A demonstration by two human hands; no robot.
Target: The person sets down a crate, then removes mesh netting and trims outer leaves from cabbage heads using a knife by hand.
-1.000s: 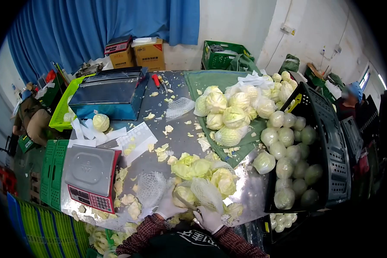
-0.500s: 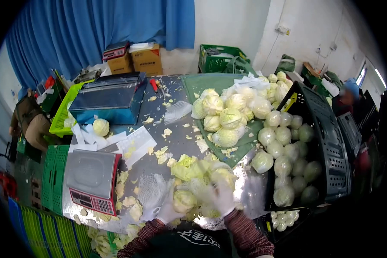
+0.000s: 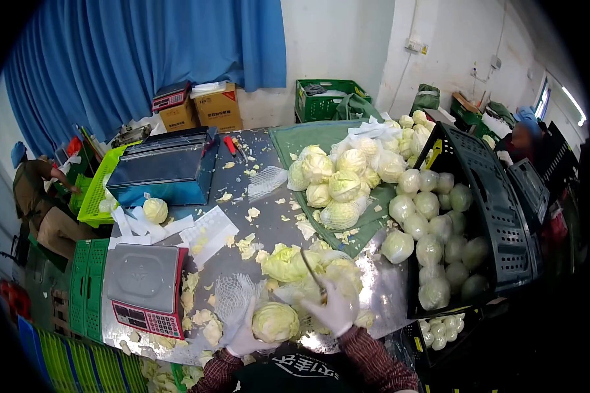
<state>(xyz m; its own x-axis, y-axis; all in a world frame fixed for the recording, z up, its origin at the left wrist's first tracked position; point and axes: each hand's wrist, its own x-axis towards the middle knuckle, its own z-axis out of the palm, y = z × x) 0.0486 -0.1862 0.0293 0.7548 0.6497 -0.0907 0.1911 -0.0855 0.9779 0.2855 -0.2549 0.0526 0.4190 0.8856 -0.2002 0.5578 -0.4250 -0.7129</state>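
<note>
A trimmed pale green cabbage [image 3: 275, 322] sits at the table's near edge, with my left hand [image 3: 244, 333] closed around its left side. My right hand [image 3: 337, 309], in a white glove, grips a knife [image 3: 313, 270]; its thin blade points up and away from me. Just beyond my hands lie a leafy cabbage [image 3: 283, 263] and another pale cabbage [image 3: 343, 275], partly behind the right hand. White foam netting [image 3: 235, 296] is bunched beside my left hand. The knife's handle is hidden in my palm.
A red-framed scale [image 3: 144, 281] stands at left, a blue wrapping machine [image 3: 164, 171] behind it. Cabbages [image 3: 344, 185] are piled on green cloth. At right, a black crate [image 3: 491, 216] holds wrapped cabbages [image 3: 429, 250]. Leaf scraps litter the table. Two other people are farther off.
The cabbage by my left hand has turned and moved slightly towards me. My right hand, blurred before, now shows the knife raised. At left, the other person appears more upright.
</note>
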